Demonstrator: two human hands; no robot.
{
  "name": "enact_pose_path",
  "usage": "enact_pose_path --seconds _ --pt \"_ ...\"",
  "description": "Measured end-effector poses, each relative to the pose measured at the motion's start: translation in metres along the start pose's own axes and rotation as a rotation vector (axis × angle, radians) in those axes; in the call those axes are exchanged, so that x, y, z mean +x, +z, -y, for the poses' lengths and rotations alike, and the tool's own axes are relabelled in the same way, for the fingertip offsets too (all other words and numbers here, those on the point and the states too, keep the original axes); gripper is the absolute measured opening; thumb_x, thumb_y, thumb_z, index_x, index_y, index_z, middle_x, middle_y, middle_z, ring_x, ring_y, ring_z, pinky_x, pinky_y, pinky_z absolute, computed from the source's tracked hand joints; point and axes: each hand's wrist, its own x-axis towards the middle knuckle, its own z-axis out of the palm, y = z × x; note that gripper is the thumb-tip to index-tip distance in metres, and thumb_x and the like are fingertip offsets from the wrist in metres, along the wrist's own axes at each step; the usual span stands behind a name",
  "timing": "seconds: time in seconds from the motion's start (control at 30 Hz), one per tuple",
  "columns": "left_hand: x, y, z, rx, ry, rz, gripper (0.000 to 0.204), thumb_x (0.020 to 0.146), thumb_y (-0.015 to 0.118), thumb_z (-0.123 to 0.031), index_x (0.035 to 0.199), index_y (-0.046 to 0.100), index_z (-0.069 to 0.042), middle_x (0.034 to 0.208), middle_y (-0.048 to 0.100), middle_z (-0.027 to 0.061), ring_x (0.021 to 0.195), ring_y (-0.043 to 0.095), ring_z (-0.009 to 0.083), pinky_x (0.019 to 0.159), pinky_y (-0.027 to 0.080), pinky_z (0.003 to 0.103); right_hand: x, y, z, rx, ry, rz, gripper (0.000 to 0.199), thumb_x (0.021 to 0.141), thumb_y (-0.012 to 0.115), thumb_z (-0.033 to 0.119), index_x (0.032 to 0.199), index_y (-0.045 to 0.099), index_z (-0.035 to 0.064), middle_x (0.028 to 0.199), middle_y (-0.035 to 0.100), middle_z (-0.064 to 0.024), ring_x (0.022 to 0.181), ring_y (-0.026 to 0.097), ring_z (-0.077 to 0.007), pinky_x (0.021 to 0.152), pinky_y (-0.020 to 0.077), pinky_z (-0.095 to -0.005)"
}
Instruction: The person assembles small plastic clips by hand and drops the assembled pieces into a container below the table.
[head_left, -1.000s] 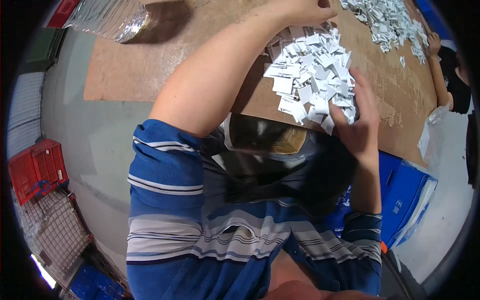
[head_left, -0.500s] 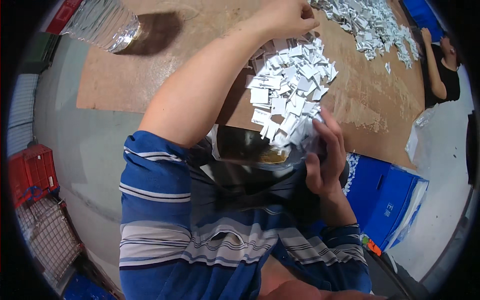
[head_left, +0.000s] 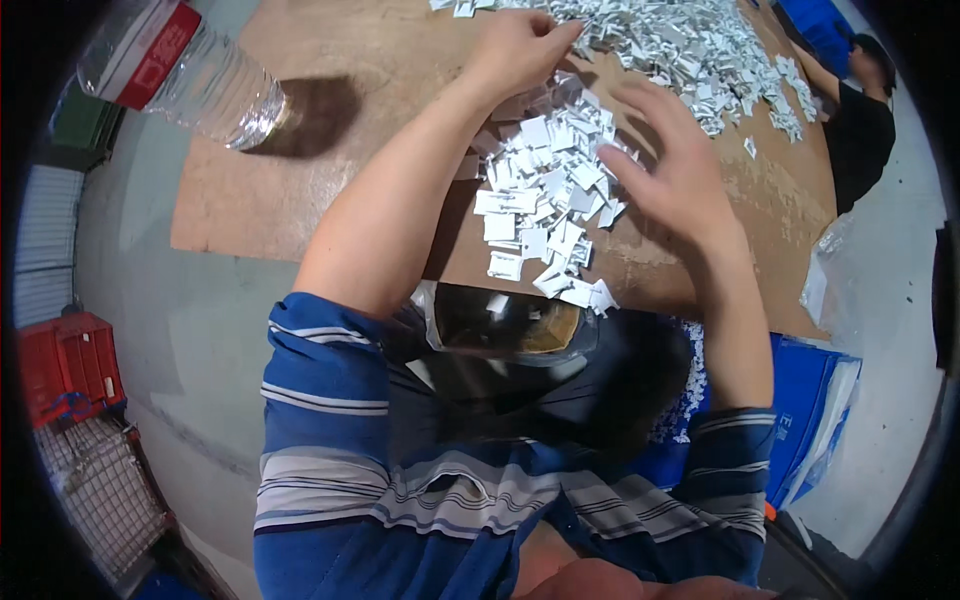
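Note:
A heap of small flat white plastic pieces spreads down to the near edge of the wooden table. At its far end is my left hand, fingers curled and pressed together; what they hold, if anything, is hidden. My right hand hovers at the heap's right side, fingers spread and nothing gripped. Just below the table edge is a container lined with clear plastic, dark inside with a brownish patch. A couple of blurred white bits show over its opening.
A larger pile of white pieces covers the far right of the table. On the left a big clear bottle lies on its side. Blue bins stand at right, a red crate at left. Another person is at far right.
My right hand has gone from the heap's near edge to its right side, and its fingers have spread. My left hand has shifted slightly left. The head view has moved a little.

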Motion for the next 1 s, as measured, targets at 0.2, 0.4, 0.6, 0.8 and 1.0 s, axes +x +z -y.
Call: enact_pose_path --seconds 0.2,0.4,0.6,0.8,1.0 --pt "0.003 0.003 0.007 -0.024 0.02 -0.081 0.048 0.094 0.061 -0.046 0.08 0.074 -0.002 0.064 0.068 0.0086 0.054 0.058 0.0174 0.056 0.051 0.033 0.043 0.038 -0.037 0.244 0.054 0.131 0.071 0.08 0.078 0.036 0.137 0.058 -0.0011 0.139 0.058 -0.0162 0.125 0.057 -0.0314 0.108 0.0453 -0.04" --pt "-0.001 0.021 -0.009 0.167 0.192 -0.286 0.032 0.092 0.067 -0.026 0.076 0.068 0.002 0.065 0.064 0.0103 0.054 0.053 0.0199 0.052 0.046 0.035 0.04 0.025 -0.063 0.355 0.162 0.281 0.069 0.079 0.082 0.025 0.137 0.057 -0.0033 0.14 0.059 -0.0168 0.126 0.058 -0.03 0.11 0.0437 -0.0388" --pt "-0.009 -0.001 -0.03 0.271 0.428 -0.567 0.033 0.085 0.071 -0.024 0.06 0.058 -0.005 0.06 0.06 0.0105 0.054 0.053 0.0298 0.054 0.043 0.039 0.043 0.023 -0.069 0.368 0.072 0.196 0.047 0.086 0.075 0.019 0.127 0.065 -0.0027 0.123 0.069 -0.013 0.109 0.064 -0.0253 0.098 0.0484 -0.0336" --pt "-0.056 -0.002 -0.066 0.066 0.806 -0.619 0.037 0.084 0.069 -0.005 0.052 0.05 -0.009 0.047 0.044 0.0021 0.042 0.036 0.0164 0.043 0.031 0.029 0.046 0.036 -0.047 0.682 0.076 0.179 0.04 0.089 0.072 0.02 0.124 0.068 0.0009 0.116 0.07 -0.011 0.103 0.063 -0.0236 0.091 0.0484 -0.032" --pt "-0.102 -0.017 -0.13 -0.142 1.041 -0.625 0.026 0.077 0.071 -0.002 0.06 0.052 -0.01 0.056 0.048 0.0006 0.049 0.035 0.0144 0.045 0.031 0.029 0.032 0.021 -0.077 0.412 0.231 0.142 0.036 0.09 0.069 0.018 0.122 0.071 0.0018 0.114 0.072 -0.0074 0.095 0.064 -0.0191 0.088 0.0495 -0.0316"
